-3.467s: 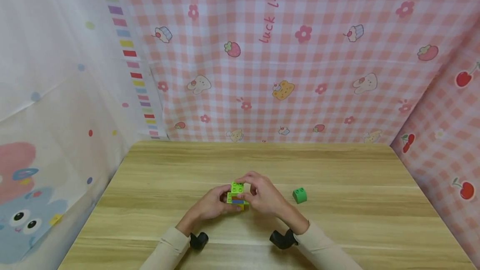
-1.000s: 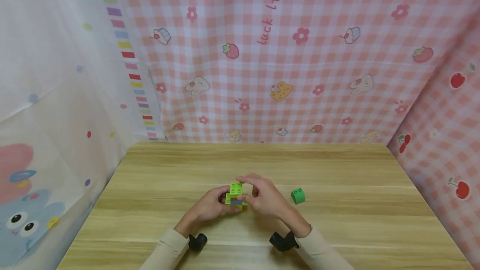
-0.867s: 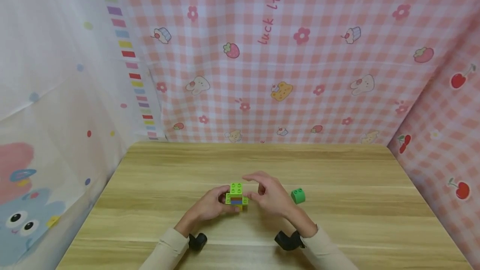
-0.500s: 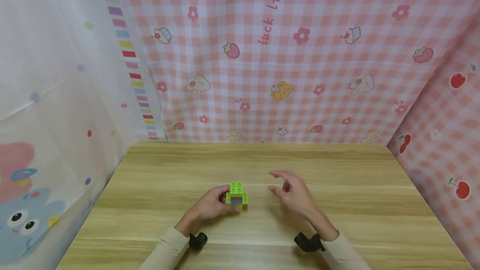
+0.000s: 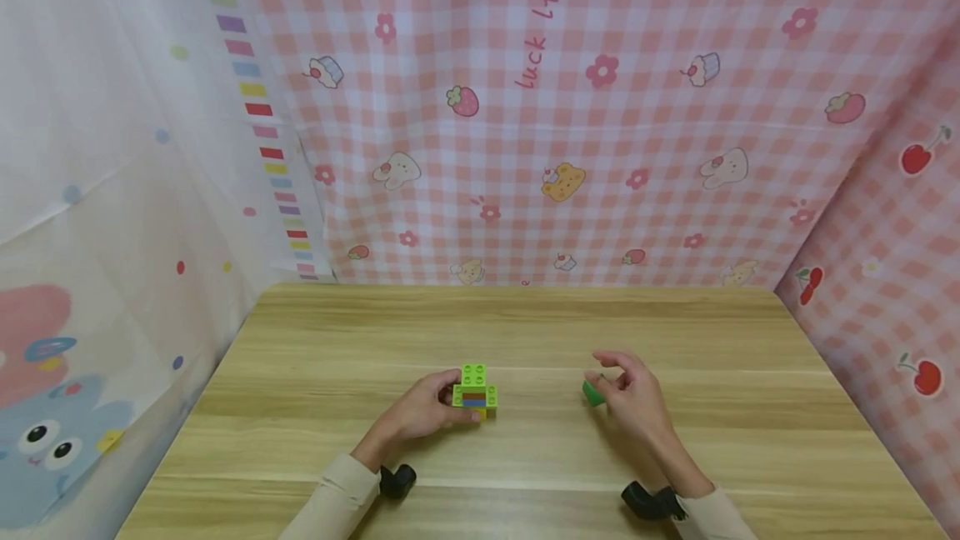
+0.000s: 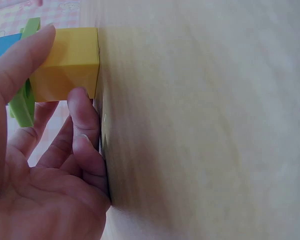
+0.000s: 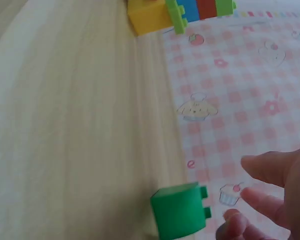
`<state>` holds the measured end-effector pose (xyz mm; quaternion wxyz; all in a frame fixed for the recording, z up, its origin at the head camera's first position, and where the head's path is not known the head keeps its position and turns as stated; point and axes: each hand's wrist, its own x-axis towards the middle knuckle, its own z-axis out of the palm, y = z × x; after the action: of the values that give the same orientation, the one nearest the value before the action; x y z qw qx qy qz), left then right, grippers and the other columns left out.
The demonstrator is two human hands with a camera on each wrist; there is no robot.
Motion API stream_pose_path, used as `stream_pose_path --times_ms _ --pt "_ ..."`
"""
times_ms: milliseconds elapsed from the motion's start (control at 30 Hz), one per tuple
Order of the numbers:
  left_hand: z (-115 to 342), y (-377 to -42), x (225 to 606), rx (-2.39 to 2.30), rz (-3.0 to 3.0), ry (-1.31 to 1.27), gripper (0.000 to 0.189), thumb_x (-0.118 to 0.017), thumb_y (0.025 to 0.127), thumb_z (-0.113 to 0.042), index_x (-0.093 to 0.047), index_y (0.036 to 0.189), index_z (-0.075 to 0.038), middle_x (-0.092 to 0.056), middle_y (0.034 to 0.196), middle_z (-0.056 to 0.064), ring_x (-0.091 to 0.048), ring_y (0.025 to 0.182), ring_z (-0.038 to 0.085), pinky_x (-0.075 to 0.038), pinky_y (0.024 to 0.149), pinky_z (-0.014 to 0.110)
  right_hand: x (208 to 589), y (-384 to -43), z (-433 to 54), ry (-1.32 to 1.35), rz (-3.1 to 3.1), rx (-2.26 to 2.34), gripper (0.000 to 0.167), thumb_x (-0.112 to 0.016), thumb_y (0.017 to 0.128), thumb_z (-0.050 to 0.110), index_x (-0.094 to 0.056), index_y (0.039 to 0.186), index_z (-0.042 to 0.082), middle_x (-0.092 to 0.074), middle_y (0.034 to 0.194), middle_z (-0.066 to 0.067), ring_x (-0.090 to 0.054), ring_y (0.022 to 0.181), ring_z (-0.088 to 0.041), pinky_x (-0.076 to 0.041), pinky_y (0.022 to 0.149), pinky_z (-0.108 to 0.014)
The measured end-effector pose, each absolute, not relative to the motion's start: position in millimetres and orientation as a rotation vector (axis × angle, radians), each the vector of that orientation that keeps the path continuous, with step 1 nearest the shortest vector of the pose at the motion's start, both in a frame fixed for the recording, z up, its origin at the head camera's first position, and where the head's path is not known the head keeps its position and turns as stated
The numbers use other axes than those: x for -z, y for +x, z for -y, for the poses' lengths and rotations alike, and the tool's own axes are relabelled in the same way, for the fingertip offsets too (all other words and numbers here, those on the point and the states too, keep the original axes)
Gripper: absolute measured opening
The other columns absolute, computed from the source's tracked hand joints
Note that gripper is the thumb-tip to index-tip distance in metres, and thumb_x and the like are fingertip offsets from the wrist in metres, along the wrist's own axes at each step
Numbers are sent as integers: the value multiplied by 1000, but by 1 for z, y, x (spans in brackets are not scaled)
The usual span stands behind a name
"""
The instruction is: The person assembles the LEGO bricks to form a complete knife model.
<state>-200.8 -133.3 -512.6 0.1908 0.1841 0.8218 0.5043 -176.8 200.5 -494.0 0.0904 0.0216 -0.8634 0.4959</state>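
Note:
A small tower of toy building bricks [image 5: 474, 375] stands upright on the table, with a lime brick on top, brown and blue layers, a wider lime plate and a yellow brick [image 6: 72, 55] at the bottom. My left hand [image 5: 422, 408] grips its lower part from the left, thumb on one side and fingers on the other. To the right, my right hand [image 5: 637, 398] hovers over a green brick [image 7: 179, 212] with a rounded side and studs. Its thumb and fingers are spread and, in the right wrist view, stay apart from that brick. The head view shows the green brick partly hidden.
The wooden table [image 5: 360, 332] runs back to a pink checked cloth [image 5: 525, 215]. A white patterned cloth [image 5: 135, 215] hangs at the left and a cherry-print one [image 5: 885, 307] at the right. Black wrist mounts [image 5: 651, 501] sit below both hands.
My right hand has let go of the tower's top and moved right to the green brick. The left hand keeps its grip on the tower, which has stayed in place.

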Motion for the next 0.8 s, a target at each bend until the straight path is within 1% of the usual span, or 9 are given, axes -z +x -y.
stream_pose_path --times_ms 133,267,367,500,800 --pt "134 -201 512 -1428 -2301 503 36 -80 84 -24 -64 116 -19 -66 102 -2 -57 91 17 -47 79 30 497 -175 -204 31 2624 -1506 42 -75 88 10 -62 126 2 -58 118 -22 -51 61 -8 -44 50 -23" --pt "134 -200 512 -1428 -2300 500 36 -81 84 -25 -64 116 -19 -65 102 -2 -56 91 17 -47 79 30 500 -175 -206 4 2669 -1494 48 -78 86 12 -60 129 2 -58 119 -21 -51 66 -11 -44 52 -23" --pt "134 -200 512 -1432 -2294 497 37 -81 84 -25 -63 116 -19 -65 102 -1 -57 92 18 -48 79 30 502 -175 -208 3 2689 -1458 49 -79 85 13 -60 129 2 -59 118 -21 -50 71 -14 -42 56 -23" --pt "134 -200 511 -1433 -2289 493 37 -80 84 -26 -63 117 -20 -65 103 -2 -57 94 17 -48 81 31 505 -174 -209 -4 2702 -1442 49 -79 85 13 -61 129 1 -59 117 -21 -49 73 -15 -41 58 -23" --pt "134 -200 512 -1424 -2306 506 35 -81 84 -25 -64 114 -18 -64 100 -1 -55 89 17 -46 77 29 509 -175 -208 9 2723 -1370 49 -80 83 9 -61 127 -1 -61 113 -21 -50 71 -14 -41 58 -23"
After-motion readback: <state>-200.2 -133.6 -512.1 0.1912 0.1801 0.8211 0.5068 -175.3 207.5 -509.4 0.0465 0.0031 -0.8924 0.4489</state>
